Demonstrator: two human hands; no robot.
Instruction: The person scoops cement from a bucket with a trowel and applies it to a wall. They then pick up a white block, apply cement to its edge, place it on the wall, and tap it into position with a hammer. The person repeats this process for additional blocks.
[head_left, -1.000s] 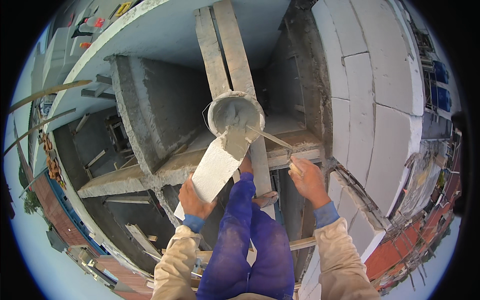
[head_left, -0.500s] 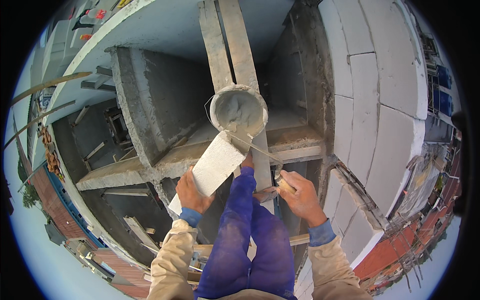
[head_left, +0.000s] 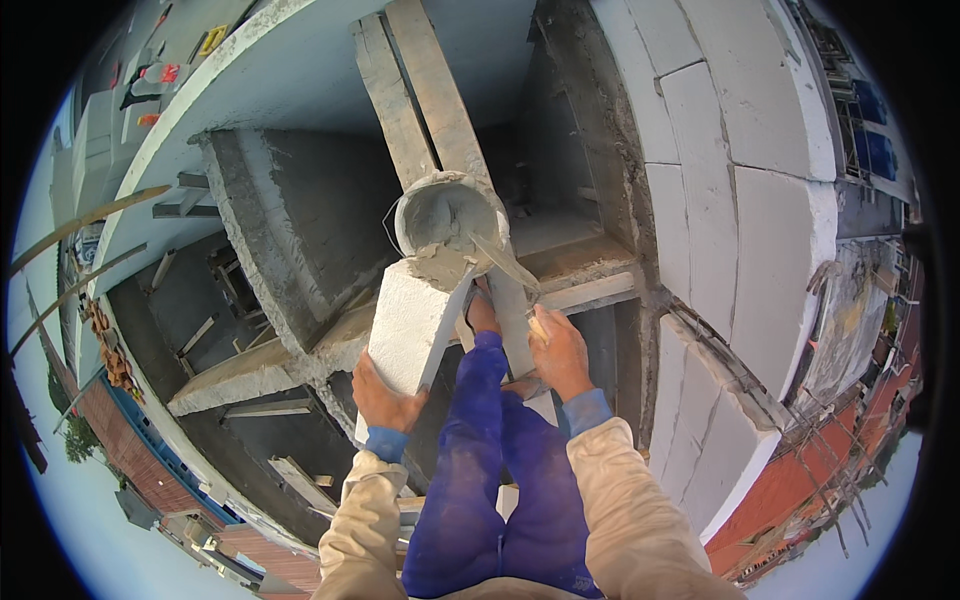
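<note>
My left hand [head_left: 385,395] grips a long white lightweight block [head_left: 410,335], whose far end, smeared with grey mortar [head_left: 435,265], lies at the near rim of a white bucket [head_left: 410,205]. Grey mix sits inside the bucket, which stands on two long wooden planks [head_left: 450,100]. My right hand [head_left: 560,355] holds the wooden handle of a trowel [head_left: 510,265]; its metal blade reaches over the bucket's near rim, beside the block's mortared end. My legs [head_left: 470,420] in purple trousers are below, with my feet on or beside the planks.
Rough concrete beams [head_left: 240,215] frame deep openings with dark interiors below the planks. A wall of white blocks [head_left: 760,250] runs along the right, with rebar [head_left: 820,470] near its lower end. Sticks [head_left: 80,230], rooftops [head_left: 140,450] and loose items are at the left.
The block has swung more upright, and its mortared end is more exposed. My right hand with the trowel has moved left, closer to the block. The view has shifted slightly.
</note>
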